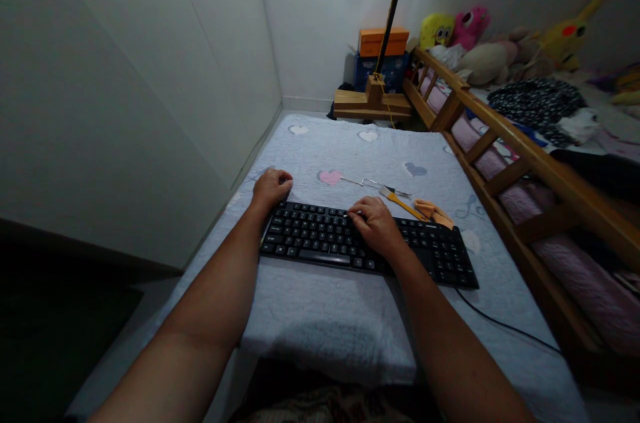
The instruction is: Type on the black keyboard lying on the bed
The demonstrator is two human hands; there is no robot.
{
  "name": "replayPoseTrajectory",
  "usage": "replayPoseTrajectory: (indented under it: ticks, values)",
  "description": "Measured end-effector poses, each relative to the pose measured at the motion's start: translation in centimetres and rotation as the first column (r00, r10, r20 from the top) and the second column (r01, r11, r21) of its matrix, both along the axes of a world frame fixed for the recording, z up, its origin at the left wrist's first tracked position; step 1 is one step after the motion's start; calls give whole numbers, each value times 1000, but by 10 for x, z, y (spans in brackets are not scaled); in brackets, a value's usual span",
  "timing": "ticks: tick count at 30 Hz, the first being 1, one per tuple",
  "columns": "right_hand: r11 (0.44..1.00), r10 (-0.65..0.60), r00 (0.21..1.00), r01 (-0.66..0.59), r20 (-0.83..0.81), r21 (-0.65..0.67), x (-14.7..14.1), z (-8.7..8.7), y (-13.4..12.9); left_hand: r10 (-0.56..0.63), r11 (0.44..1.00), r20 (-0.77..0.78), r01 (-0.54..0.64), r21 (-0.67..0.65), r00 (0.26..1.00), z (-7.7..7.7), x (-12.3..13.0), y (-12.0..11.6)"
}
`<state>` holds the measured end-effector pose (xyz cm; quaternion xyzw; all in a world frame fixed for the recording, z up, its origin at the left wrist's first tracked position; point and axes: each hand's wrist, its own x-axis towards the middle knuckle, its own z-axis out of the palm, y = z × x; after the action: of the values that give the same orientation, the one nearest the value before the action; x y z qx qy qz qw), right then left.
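Pale wall panel (150, 76) at far left; beside it, heart-patterned quilted cover (330, 316) as work surface. Left hand (271, 186): at keyboard's far left corner, fingers curled inward, opening narrow; contact appears to be at the edge, probably to steady it. Grip beneath not visible.

Black keyboard (325, 258): flat, long side across the body, space bar nearest the torso; spans from left hand to beyond right hand. Orientation presumably chosen so both hands reach it.

Right hand (376, 223): over the keyboard's middle, palm down, fingers bent, thumb and forefinger nearly closed at the top key rows. Small item between tips: cannot tell.

Just beyond right hand: thin metal tools (377, 184), then yellow-handled brush (406, 205), bristles toward the hand; farther right, folded orange cloth (435, 212) by the keyboard's back edge. Likely set there to be within reach yet off the keys. Cable (505, 324) trails right of the right forearm. Wooden bed rail (500, 136) at far right.
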<state>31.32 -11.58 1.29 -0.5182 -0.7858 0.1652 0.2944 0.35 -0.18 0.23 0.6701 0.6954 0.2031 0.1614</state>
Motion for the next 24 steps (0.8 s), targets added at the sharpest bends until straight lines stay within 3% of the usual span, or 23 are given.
replayPoseTrajectory:
  ticks: [24]
  values:
    - [999,-32,999,32,14,-5,5,4,-1,14,1000,15,-14,10,1000,-3,-1,1]
